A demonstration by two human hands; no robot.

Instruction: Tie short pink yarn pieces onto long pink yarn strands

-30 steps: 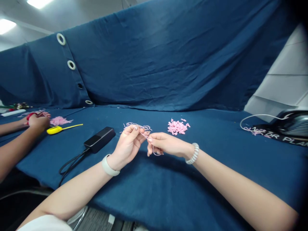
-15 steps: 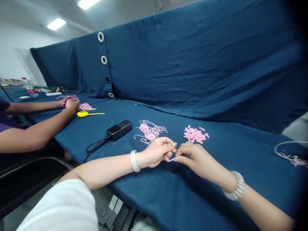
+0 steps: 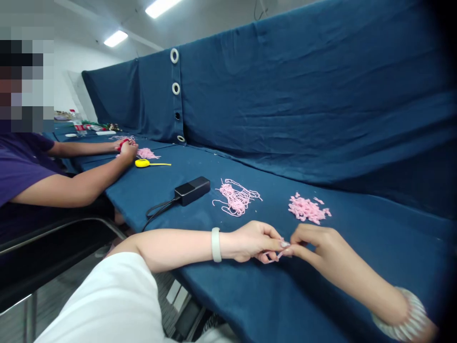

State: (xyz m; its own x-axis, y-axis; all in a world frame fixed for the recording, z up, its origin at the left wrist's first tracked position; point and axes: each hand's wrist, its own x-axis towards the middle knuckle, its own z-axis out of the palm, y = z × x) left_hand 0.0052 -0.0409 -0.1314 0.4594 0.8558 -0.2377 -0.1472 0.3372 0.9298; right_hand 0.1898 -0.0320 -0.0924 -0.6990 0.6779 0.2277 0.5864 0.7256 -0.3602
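Note:
Between my two hands, just above the blue-covered table, runs a short piece of pink yarn [image 3: 273,258]. My left hand [image 3: 255,242] pinches it with thumb and fingers, and a loop of it hangs by the lower fingers. The fingertips of my right hand [image 3: 314,243] are closed on the yarn too, meeting the left fingertips. Beyond my left hand lies a loose tangle of long pink yarn strands [image 3: 237,197]. A pile of short, knotted-looking pink yarn pieces [image 3: 307,208] sits beyond my right hand.
A black box with a cable [image 3: 193,190] lies left of the yarn tangle. Farther left are a yellow tape measure [image 3: 143,163] and a co-worker's hands [image 3: 127,146] with a red-handled tool near more pink yarn [image 3: 147,153]. A blue cloth partition [image 3: 285,95] stands behind.
The view has turned left, so most things sit farther right. My fingertips have come together on the yarn, and a loop of it now shows below my left fingers.

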